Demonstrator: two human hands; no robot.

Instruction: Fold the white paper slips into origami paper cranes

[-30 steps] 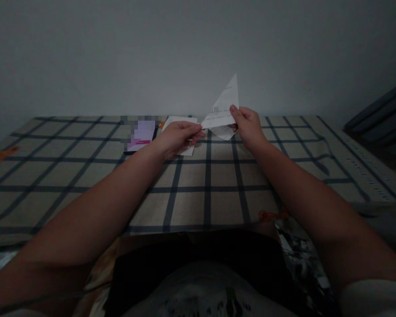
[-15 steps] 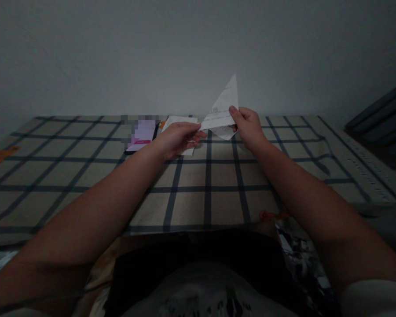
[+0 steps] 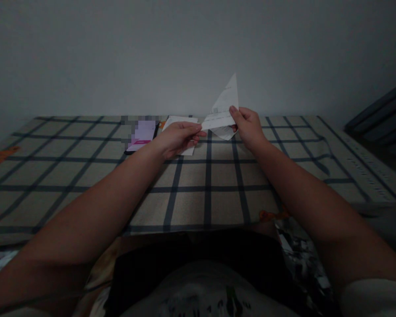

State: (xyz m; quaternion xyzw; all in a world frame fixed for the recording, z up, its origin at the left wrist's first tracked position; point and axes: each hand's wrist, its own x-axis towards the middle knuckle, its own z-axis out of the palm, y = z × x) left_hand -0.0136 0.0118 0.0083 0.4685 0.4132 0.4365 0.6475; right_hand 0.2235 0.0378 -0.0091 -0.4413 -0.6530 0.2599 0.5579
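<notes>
A blue-checked tablecloth (image 3: 191, 207) carries a lit phone (image 3: 143, 132) near some white paper (image 3: 183, 119).

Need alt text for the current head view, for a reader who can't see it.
A left hand and a right hand hold a folded, printed paper above a checked tablecloth, its pointed tip upward. Behind and beside the left hand lie white paper and a lit phone.

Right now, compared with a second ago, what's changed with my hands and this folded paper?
Nothing has visibly changed, and nothing was taken hold of or let go. Your left hand and right hand still hold the folded paper; the phone stays on the checked cloth.
</notes>
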